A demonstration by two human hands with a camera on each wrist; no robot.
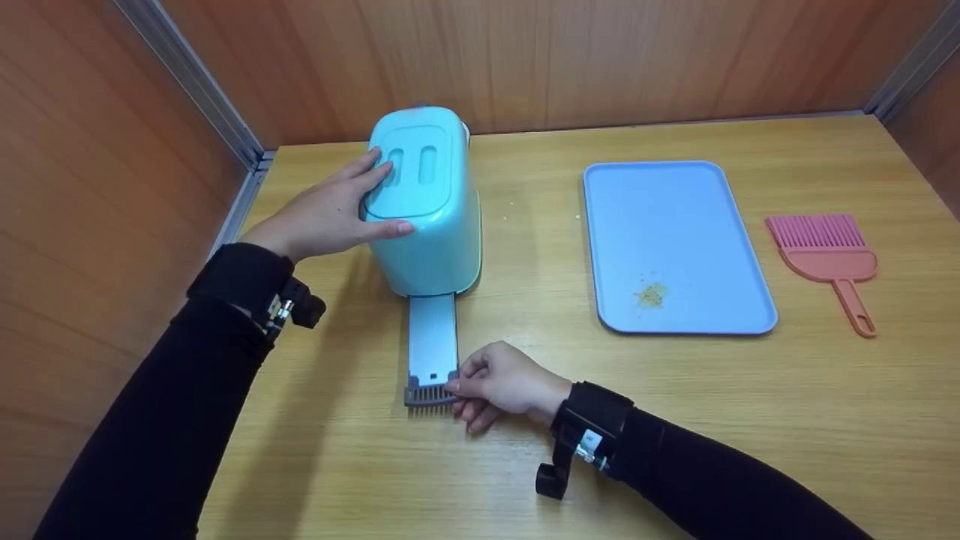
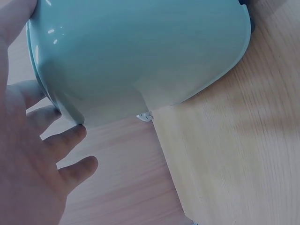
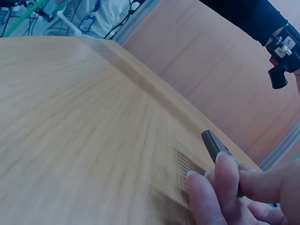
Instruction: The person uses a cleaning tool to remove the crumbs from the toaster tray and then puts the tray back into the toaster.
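A light-blue toaster-like appliance [image 1: 427, 202] stands on the wooden table [image 1: 525, 450]. My left hand [image 1: 330, 214] rests on its top and left side, fingers straight. A flat tray slide [image 1: 433, 341] with a dark grey ribbed front [image 1: 430, 392] sticks out of its base toward me. My right hand [image 1: 499, 382] pinches that grey front at its right corner. The left wrist view shows the appliance's rounded body [image 2: 140, 56] and my left fingers [image 2: 70, 140] against it. In the right wrist view, my fingertips [image 3: 220, 187] grip the dark grey edge [image 3: 213, 143].
A light-blue tray [image 1: 675, 247] with a small heap of crumbs [image 1: 651, 294] lies to the right. A pink brush [image 1: 825, 255] lies farther right. Wooden walls close the back and both sides.
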